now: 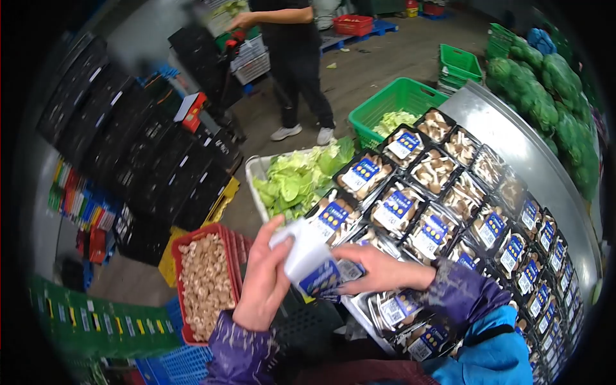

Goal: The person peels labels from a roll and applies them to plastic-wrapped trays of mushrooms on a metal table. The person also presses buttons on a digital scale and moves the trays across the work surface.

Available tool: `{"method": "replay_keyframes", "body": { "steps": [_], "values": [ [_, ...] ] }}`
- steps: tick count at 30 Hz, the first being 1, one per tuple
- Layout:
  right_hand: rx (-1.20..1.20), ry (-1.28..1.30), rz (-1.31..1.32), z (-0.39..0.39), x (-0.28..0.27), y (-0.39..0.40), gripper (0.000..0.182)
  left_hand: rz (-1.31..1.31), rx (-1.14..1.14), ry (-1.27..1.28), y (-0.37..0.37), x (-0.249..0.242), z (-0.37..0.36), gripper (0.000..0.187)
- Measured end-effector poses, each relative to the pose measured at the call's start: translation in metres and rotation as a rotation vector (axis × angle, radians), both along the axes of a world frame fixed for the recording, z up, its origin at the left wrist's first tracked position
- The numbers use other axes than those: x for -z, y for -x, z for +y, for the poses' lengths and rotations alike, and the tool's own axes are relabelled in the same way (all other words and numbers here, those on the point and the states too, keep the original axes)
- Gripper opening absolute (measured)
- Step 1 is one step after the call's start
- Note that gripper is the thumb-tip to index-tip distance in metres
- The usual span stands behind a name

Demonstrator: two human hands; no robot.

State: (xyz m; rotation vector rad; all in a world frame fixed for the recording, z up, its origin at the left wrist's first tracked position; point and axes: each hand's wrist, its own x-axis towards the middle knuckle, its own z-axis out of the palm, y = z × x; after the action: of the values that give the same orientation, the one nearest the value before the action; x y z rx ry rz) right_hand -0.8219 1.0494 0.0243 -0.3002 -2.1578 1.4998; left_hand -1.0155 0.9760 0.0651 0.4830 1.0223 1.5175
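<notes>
Between my hands is a folded strip of labels (311,253), white on the backing side and blue-printed below. My left hand (264,279) pinches its white part between thumb and fingers. My right hand (378,268) grips the printed end from the other side, its fingertips partly hidden behind the strip. Just past and under my right hand lie rows of black trays of mushrooms (394,208) wrapped in clear film on a metal table (497,125). Many trays carry a blue and white label; several farther ones, such as the tray of mushrooms (433,170), show none.
A red crate of mushrooms (186,308) stands at left, below a stack of black crates (147,141). Beyond the table are a white crate of leafy greens (256,186) and a green crate (369,115). Netted cabbages (539,96) are piled at right. Another person (289,58) stands ahead.
</notes>
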Motion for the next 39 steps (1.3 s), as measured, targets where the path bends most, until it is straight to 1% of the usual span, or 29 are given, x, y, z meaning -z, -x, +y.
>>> {"method": "replay_keyframes", "body": {
  "steps": [2,3,4,5,6,7,9,10,12,13,14,16,17,18,20,21,22,23,24,25,26,29,31,32,34,35,36,38,39],
  "values": [
    [0.095,0.341,-0.115,-0.026,-0.001,0.008,0.033,-0.036,-0.087,-0.079,-0.001,-0.005,-0.003,0.042],
    [0.139,0.445,-0.024,-0.03,-0.001,0.011,0.029,-0.002,-0.02,-0.077,-0.004,-0.008,-0.009,0.043],
    [0.125,0.575,0.009,-0.033,0.003,0.012,0.026,0.033,0.055,-0.077,-0.009,-0.01,-0.015,0.044],
    [0.142,0.577,0.024,-0.037,0.001,0.012,0.025,0.181,0.08,-0.083,-0.02,-0.007,-0.022,0.043],
    [0.161,0.58,0.036,-0.04,-0.001,0.012,0.025,0.395,0.169,-0.076,-0.024,0.001,-0.025,0.037],
    [0.17,0.574,0.034,-0.041,-0.005,0.01,0.025,0.355,0.192,-0.044,-0.025,0.007,-0.029,0.034],
    [0.487,-0.054,-0.316,-0.039,-0.018,0.004,0.024,0.289,0.207,0.015,-0.027,0.011,-0.031,0.03],
    [0.594,-0.226,-0.04,-0.039,-0.015,0.006,0.027,0.284,0.225,0.001,-0.028,0.01,-0.032,0.03],
    [0.608,-0.707,0.104,-0.031,-0.011,0.007,0.031,0.247,0.25,0.142,-0.032,0.009,-0.033,0.03],
    [0.567,-0.723,0.0,-0.033,-0.008,0.006,0.032,0.285,0.312,0.131,-0.032,0.01,-0.034,0.031],
    [0.556,-0.761,0.016,-0.032,-0.008,0.004,0.032,0.285,0.346,0.12,-0.035,0.012,-0.034,0.031],
    [0.578,-0.874,0.063,-0.03,-0.004,0.001,0.029,0.089,0.321,0.066,-0.042,0.014,-0.03,0.034],
    [0.532,-0.824,0.042,-0.03,-0.004,-0.004,0.027,0.052,0.322,0.083,-0.043,0.013,-0.029,0.038],
    [0.445,-0.708,-0.028,-0.028,-0.004,-0.014,0.022,0.057,0.347,0.08,-0.041,0.018,-0.024,0.038],
    [0.44,-0.159,-0.05,-0.014,-0.003,-0.034,0.017,0.395,0.267,0.169,-0.03,0.04,-0.011,0.039],
    [0.517,-0.035,0.172,0.006,0.009,-0.041,0.014,0.481,0.184,0.184,-0.019,0.061,-0.003,0.043],
    [0.682,-0.161,0.155,0.031,0.012,-0.058,0.013,0.491,0.193,0.178,-0.013,0.072,-0.005,0.043],
    [0.77,-0.059,0.101,0.063,0.02,-0.08,0.014,0.566,0.144,0.203,-0.006,0.082,-0.007,0.045],
    [0.862,0.163,0.064,0.087,0.01,-0.098,0.016,0.639,0.093,0.231,-0.003,0.087,-0.006,0.047],
    [0.908,0.164,0.052,0.118,0.023,-0.118,0.02,0.59,0.052,0.225,-0.009,0.083,-0.007,0.047],
    [0.951,0.163,0.039,0.152,0.049,-0.135,0.024,0.501,0.058,0.228,-0.016,0.071,-0.006,0.045],
    [1.069,-0.183,-0.263,0.221,0.116,-0.166,0.026,0.415,0.091,0.323,-0.026,0.058,-0.005,0.044],
    [1.111,-0.387,-0.492,0.231,0.133,-0.169,0.03,0.357,0.114,0.331,-0.032,0.051,-0.006,0.046],
    [1.108,-0.448,-0.591,0.229,0.144,-0.169,0.032,0.362,0.11,0.335,-0.032,0.051,-0.005,0.046],
    [1.163,-0.653,-0.741,0.22,0.143,-0.15,0.033,0.336,0.133,0.217,-0.033,0.05,-0.01,0.044],
    [1.198,-0.837,-0.774,0.216,0.145,-0.142,0.031,0.341,0.134,0.227,-0.034,0.045,-0.01,0.043],
    [1.218,-0.831,-0.902,0.21,0.144,-0.139,0.029,0.335,0.133,0.234,-0.034,0.041,-0.008,0.043],
    [1.293,-1.24,-0.866,0.203,0.139,-0.137,0.033,0.262,0.109,0.24,-0.032,0.038,-0.008,0.047],
    [1.227,-1.229,-0.908,0.19,0.131,-0.128,0.039,0.286,0.107,0.204,-0.029,0.037,-0.009,0.05]
  ]
}}
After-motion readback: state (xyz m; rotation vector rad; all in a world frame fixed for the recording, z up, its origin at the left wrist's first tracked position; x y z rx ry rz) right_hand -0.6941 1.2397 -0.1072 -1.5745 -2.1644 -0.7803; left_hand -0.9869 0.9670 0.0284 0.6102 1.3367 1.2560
